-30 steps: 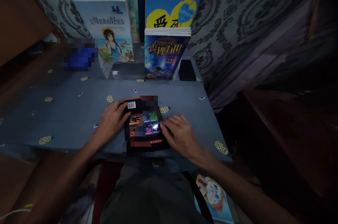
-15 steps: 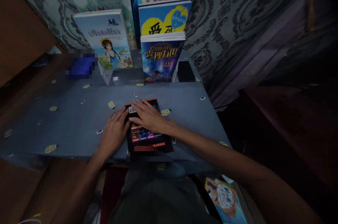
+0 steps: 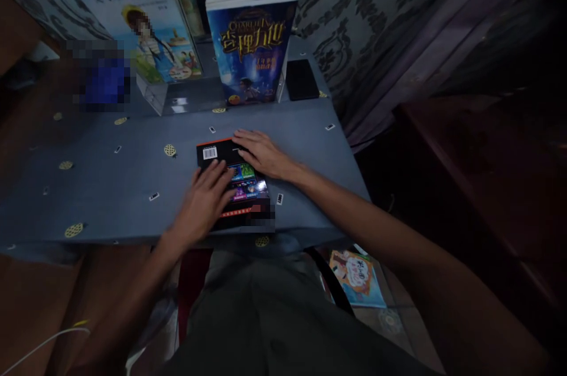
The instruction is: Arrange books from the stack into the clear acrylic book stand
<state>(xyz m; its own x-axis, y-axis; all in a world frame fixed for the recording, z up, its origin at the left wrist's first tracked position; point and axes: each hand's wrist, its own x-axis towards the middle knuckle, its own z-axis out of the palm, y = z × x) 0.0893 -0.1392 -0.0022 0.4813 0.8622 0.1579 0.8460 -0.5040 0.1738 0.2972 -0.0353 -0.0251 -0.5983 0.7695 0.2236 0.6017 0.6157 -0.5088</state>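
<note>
A black book (image 3: 224, 153) lies flat near the front edge of the table, its back cover up, with a barcode at the top left and small coloured pictures lower down. My left hand (image 3: 207, 196) rests on its left side, fingers stretched out over the cover. Across the upper right corner lies my right hand (image 3: 261, 154), palm down with fingers extended. Both hands cover parts of the pictures. Neither hand grips the book.
A clear stand (image 3: 153, 95) at the back holds upright books, among them a dark blue book (image 3: 252, 57) and a light blue book (image 3: 155, 28). A flat black object (image 3: 302, 79) lies right of it. Another book (image 3: 357, 278) is on the floor. The patterned cloth (image 3: 110, 181) covers the table.
The view has tilted down and come closer. My hands have moved apart: the left lies lower on the book, and the right has shifted to the upper right corner, uncovering the barcode.
</note>
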